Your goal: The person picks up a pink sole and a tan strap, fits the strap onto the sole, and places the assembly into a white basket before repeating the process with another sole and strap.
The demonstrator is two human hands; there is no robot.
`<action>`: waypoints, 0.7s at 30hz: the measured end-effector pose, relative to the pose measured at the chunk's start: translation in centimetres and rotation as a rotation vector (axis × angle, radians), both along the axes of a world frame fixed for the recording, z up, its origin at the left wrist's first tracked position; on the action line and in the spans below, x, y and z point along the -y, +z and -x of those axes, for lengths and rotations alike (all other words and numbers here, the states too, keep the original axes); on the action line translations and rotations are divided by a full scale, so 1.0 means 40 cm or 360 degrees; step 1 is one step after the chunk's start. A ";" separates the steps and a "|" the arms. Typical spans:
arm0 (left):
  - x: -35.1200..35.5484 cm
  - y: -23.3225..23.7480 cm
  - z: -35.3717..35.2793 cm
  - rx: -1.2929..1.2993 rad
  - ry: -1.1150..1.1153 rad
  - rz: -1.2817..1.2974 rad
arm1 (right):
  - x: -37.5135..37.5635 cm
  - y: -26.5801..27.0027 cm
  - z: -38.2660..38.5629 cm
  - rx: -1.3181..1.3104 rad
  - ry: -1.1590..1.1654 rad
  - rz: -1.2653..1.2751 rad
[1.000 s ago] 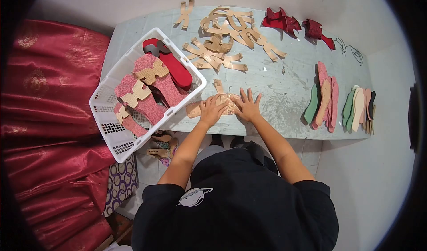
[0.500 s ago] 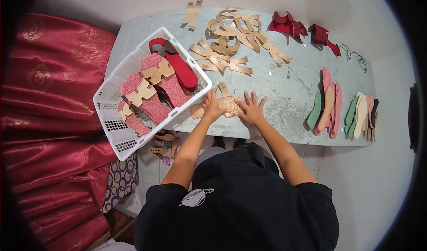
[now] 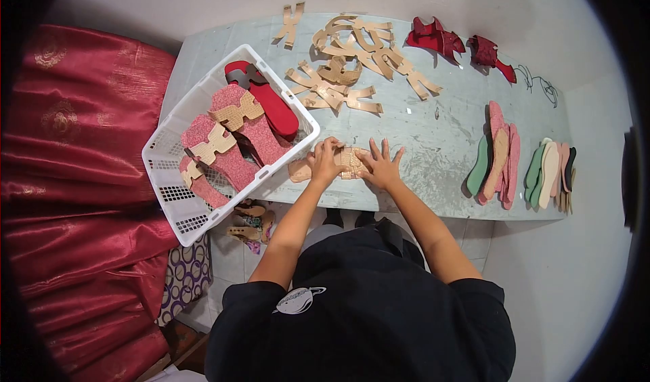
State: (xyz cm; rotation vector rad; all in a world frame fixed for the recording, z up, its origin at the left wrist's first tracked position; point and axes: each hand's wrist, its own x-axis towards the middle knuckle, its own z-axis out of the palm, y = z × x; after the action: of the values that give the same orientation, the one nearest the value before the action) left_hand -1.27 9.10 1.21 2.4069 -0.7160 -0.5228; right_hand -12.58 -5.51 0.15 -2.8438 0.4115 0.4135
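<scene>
Big sweep of red satin cloth (image 3: 74,165) down the left side, and beside it the long pale work table (image 3: 433,128), laid out in sorted groups so each kind of part sits within arm's reach. The white plastic basket (image 3: 170,179) overhangs the near left corner, tilted toward the person, loaded with pink glitter sandals (image 3: 233,148) and one red sole (image 3: 271,101). It looks like the collecting bin. Across the back lies a loose heap of tan strap cut-outs (image 3: 352,60), with red uppers (image 3: 433,40) off to the far right. Two fanned stacks of insoles (image 3: 497,152) stand on edge near the right end. And right at the near edge, the tan sandal piece (image 3: 347,162) lies flat on the table. The right hand (image 3: 382,168) is spread wide, palm down, pinning it in place. The left hand (image 3: 325,162) bends its fingers over the other end, though I can't tell whether they pinch it or only press.
</scene>
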 end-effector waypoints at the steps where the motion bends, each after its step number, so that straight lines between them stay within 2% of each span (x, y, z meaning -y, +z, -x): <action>1: -0.001 -0.004 0.003 0.0047 -0.0009 0.0063 | -0.001 -0.001 0.000 0.0002 0.0000 -0.0003; 5: -0.009 -0.017 0.004 0.0063 -0.0093 0.0209 | 0.001 0.001 -0.002 0.0002 -0.0008 -0.0003; 8: -0.004 -0.002 0.007 -0.0010 -0.0011 0.0157 | -0.003 0.003 0.000 -0.0026 -0.0019 -0.0014; 12: -0.010 -0.010 0.009 0.0025 -0.0069 0.0207 | -0.003 0.002 0.000 0.0015 -0.0038 -0.0034; 17: -0.020 -0.017 0.006 0.0355 -0.0332 0.0152 | -0.004 0.001 0.001 0.0019 -0.0036 -0.0043; 21: -0.024 -0.041 0.004 0.0466 -0.0368 0.0070 | -0.006 0.009 -0.001 -0.0012 -0.0076 -0.0085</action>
State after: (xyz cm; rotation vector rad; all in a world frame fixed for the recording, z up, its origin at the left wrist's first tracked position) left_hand -1.44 10.07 -0.44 2.3984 -1.1291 -0.2408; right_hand -12.54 -5.27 0.52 -2.7760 0.4619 0.4202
